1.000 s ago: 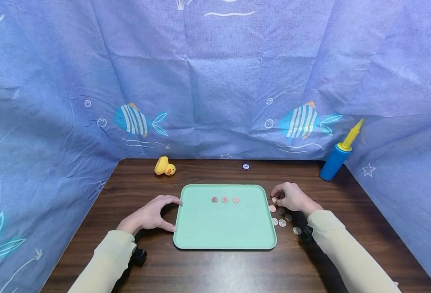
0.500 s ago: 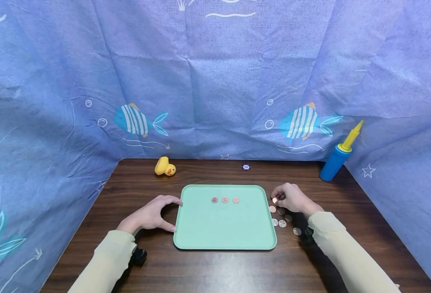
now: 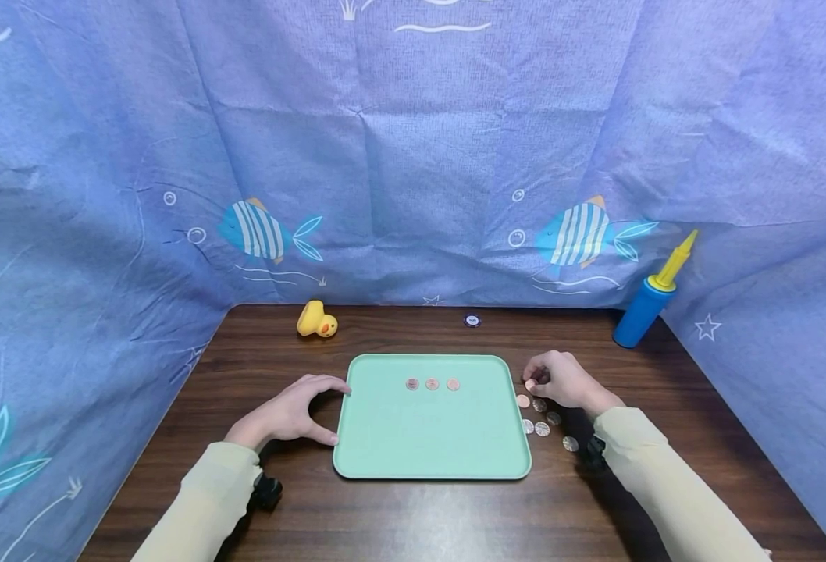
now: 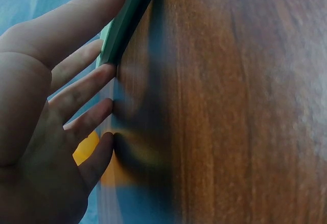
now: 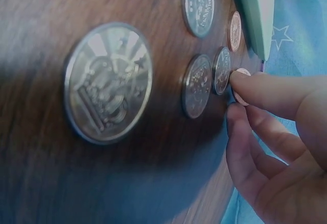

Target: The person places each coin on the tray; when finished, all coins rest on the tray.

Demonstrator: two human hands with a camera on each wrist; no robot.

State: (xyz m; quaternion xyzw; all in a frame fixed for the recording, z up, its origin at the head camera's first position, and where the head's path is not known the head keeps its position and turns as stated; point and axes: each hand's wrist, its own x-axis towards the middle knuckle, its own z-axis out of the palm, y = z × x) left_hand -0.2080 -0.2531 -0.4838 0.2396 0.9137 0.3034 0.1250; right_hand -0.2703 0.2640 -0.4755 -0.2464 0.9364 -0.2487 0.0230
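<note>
A pale green tray (image 3: 427, 445) lies on the table, with three copper coins (image 3: 432, 384) in a row on its far part. My left hand (image 3: 279, 410) rests at the tray's left edge, thumb and fingers spread along the rim; in the left wrist view, the fingers (image 4: 84, 94) reach out loosely. Off the tray's right side, my right hand (image 3: 566, 382) pinches a copper coin (image 5: 241, 99) between thumb and fingertips. Just below it another copper coin (image 3: 522, 400) lies close to the tray rim. Several silvery coins (image 5: 109, 83) are scattered nearby.
A yellow rubber duck (image 3: 317, 320) lies on its side at the back left. Behind the tray sits a dark poker chip (image 3: 472, 321). At the back right stands a blue and yellow hand pump (image 3: 645, 308). A blue fish-print curtain (image 3: 427, 156) closes off the back and sides.
My right hand has shifted slightly to the right with the copper coin pinched in it. The left hand, the tray and the three coins on it have stayed put.
</note>
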